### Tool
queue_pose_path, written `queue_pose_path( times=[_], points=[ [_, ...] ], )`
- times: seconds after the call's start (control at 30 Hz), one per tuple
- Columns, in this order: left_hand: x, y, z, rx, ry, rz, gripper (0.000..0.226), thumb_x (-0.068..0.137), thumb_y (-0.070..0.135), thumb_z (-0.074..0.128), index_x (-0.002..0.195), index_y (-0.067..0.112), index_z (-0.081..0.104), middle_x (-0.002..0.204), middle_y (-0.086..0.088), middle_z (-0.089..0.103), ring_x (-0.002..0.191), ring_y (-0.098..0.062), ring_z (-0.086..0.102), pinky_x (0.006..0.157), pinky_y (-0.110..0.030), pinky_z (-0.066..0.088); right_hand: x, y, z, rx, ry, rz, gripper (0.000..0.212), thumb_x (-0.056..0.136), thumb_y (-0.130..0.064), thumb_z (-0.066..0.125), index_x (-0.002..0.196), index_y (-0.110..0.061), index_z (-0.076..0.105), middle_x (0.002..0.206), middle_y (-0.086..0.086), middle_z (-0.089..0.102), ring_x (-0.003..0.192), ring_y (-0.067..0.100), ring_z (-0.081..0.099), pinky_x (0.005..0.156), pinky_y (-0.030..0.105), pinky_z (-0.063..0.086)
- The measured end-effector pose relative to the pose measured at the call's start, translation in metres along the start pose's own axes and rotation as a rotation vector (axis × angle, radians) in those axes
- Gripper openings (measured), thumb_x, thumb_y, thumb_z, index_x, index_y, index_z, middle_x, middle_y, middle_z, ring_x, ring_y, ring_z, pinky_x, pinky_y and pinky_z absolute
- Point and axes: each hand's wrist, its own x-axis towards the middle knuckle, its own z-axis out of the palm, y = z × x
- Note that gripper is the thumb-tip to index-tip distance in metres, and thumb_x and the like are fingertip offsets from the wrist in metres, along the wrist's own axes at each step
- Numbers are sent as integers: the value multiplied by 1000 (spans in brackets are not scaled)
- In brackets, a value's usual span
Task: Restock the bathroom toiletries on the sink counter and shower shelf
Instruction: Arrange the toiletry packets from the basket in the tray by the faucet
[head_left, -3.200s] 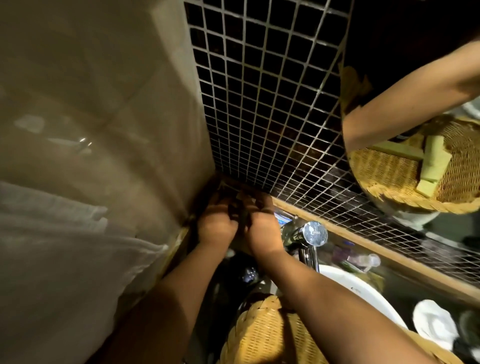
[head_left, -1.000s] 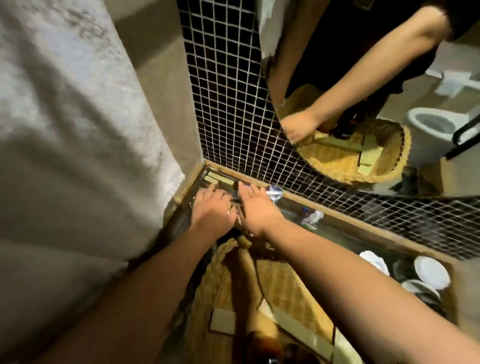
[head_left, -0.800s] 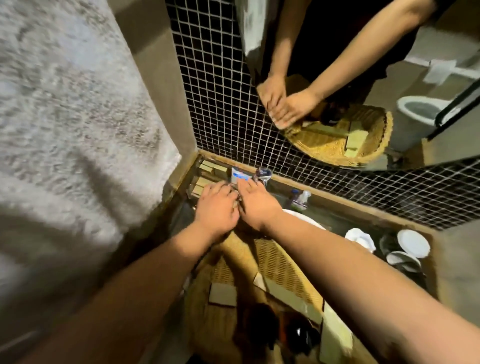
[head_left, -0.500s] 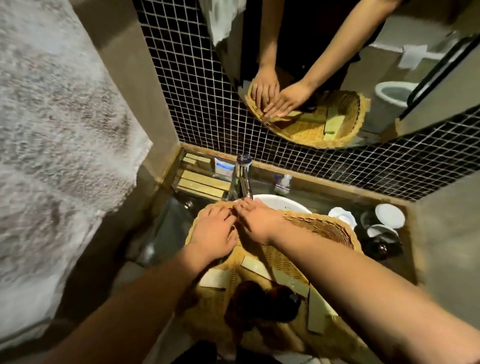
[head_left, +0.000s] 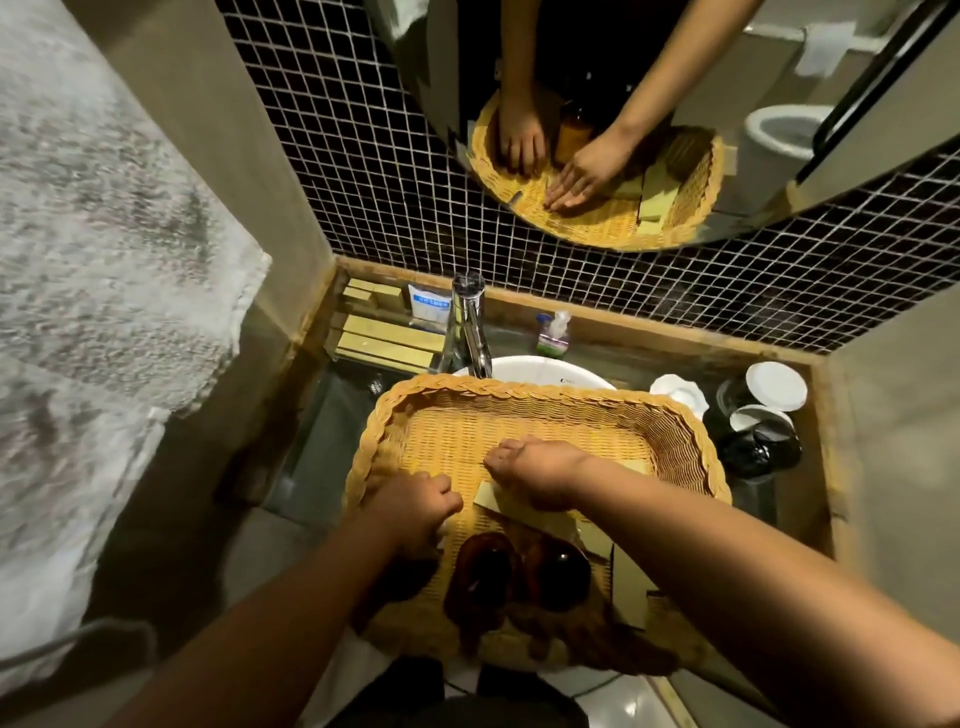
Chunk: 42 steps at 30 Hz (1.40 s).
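Note:
A wicker basket (head_left: 519, 389) sits over the white sink (head_left: 545, 366). Both my hands are inside it. My left hand (head_left: 410, 512) is at the basket's left side, its fingers curled over a pale small box (head_left: 441, 531) of which only a corner shows. My right hand (head_left: 540, 473) rests on a long yellow box (head_left: 493, 500); the mirror (head_left: 675, 78) shows its fingers straight on it. Two amber bottles (head_left: 485, 571) lie near the basket's front, with another yellow box (head_left: 628, 592) to their right. Several yellow boxes (head_left: 387, 338) lie stacked on the counter's back left corner.
A chrome faucet (head_left: 467, 322) stands just behind the basket. A blue-white sachet (head_left: 428, 304) and a small bottle (head_left: 553, 332) stand by the tiled wall. White cups (head_left: 774, 387) and a dark kettle (head_left: 758, 449) fill the counter's right. A towel (head_left: 104, 260) hangs at left.
Both hands have drawn back from the counter's back left corner, where the yellow boxes now lie, into the basket. The view has tilted down over the sink.

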Motion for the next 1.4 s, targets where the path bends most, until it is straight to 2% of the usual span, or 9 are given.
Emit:
queue_pose_path(
  times=[0.17, 0.43, 0.6, 0.73, 0.83, 0.9, 1.03, 1.23, 1.4],
  points=[
    [7, -4, 0, -93, 0, -36, 41, 86, 39, 69, 123, 26, 56, 116, 1, 58, 96, -17, 56, 80, -36, 54, 5, -1, 11, 42, -18, 32, 59, 100, -19, 50, 155, -18, 27, 162, 7, 27, 150, 29, 19, 121, 48, 23],
    [45, -11, -24, -353, 185, -177, 48, 82, 50, 68, 124, 34, 53, 119, 8, 56, 102, -14, 54, 81, -36, 52, 0, 12, 25, 129, 130, 116, 50, 95, -19, 60, 142, -16, 40, 148, 8, 44, 135, 25, 39, 108, 42, 41],
    [59, -7, -42, -347, 191, -156, 51, 86, 49, 60, 132, 33, 48, 130, 6, 54, 114, -17, 54, 94, -47, 48, -6, 26, 30, 222, 134, 186, 69, 98, -26, 59, 156, -20, 23, 162, 3, 25, 149, 25, 20, 117, 44, 25],
    [60, -5, -49, -443, 235, -89, 48, 91, 38, 58, 137, 28, 48, 134, 1, 50, 117, -18, 53, 93, -40, 51, -11, 30, 23, 356, 212, 264, 67, 100, -34, 51, 158, -24, 19, 163, 1, 25, 149, 23, 21, 119, 41, 25],
    [56, -2, -54, -582, 264, -34, 57, 93, 26, 61, 146, 20, 40, 140, -6, 48, 127, -20, 48, 104, -30, 39, -14, 26, 11, 388, 319, 274, 64, 98, -38, 50, 156, -31, 23, 155, 4, 41, 138, 27, 40, 108, 40, 39],
    [53, 2, -60, -682, 280, -69, 60, 93, 20, 62, 145, 25, 33, 139, -5, 52, 126, -20, 50, 108, -33, 38, -16, 21, 2, 413, 383, 254, 62, 97, -38, 50, 154, -34, 25, 146, 7, 49, 130, 29, 48, 102, 43, 46],
    [50, 2, -75, -840, 262, -174, 59, 96, 19, 60, 137, 41, 23, 122, 3, 61, 104, -15, 60, 96, -41, 49, -17, 10, -15, 441, 507, 224, 56, 97, -36, 55, 148, -29, 34, 138, 6, 54, 122, 27, 54, 98, 43, 49],
    [30, -19, -90, -908, 285, -129, 59, 96, 21, 58, 132, 55, 27, 126, 13, 59, 112, -3, 55, 95, -31, 43, -16, 5, -47, 444, 604, 207, 40, 94, -41, 61, 130, -25, 52, 121, 2, 60, 108, 24, 58, 89, 38, 50],
    [13, -43, -106, -788, 532, -138, 46, 96, 13, 57, 128, 45, 49, 124, 12, 62, 115, -6, 56, 102, -34, 47, -4, -6, -83, 390, 657, 179, 27, 96, -47, 54, 107, -22, 56, 101, 2, 65, 92, 23, 61, 75, 34, 48]
  ],
)
